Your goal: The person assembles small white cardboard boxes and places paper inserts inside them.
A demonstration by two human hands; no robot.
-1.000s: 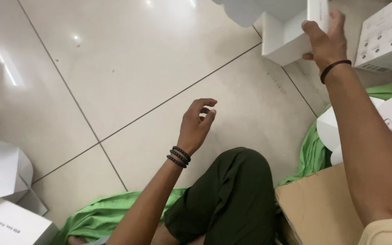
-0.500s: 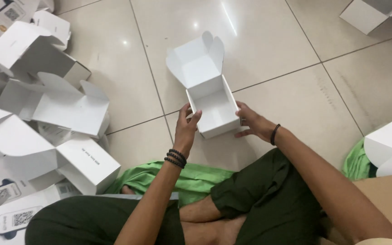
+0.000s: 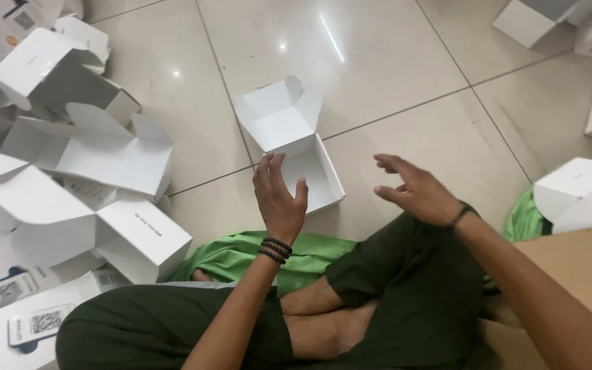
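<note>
An open white cardboard box (image 3: 313,171) with its lid flap up lies on the tiled floor in front of my crossed legs. My left hand (image 3: 279,199), with dark bead bracelets at the wrist, hovers over the box's near left corner, fingers apart and holding nothing. My right hand (image 3: 416,192), with a black wrist band, hangs to the right of the box, fingers spread and empty. Neither hand touches the box as far as I can see.
A heap of open white boxes (image 3: 77,151) fills the floor at the left. More white boxes (image 3: 573,188) sit at the right and far right. A brown carton (image 3: 577,264) is beside my right knee. Green cloth (image 3: 255,250) lies under my legs.
The white box was brought down from the right and set on the floor. Both hands held its sides half a second ago; now they have let go and drawn back.
</note>
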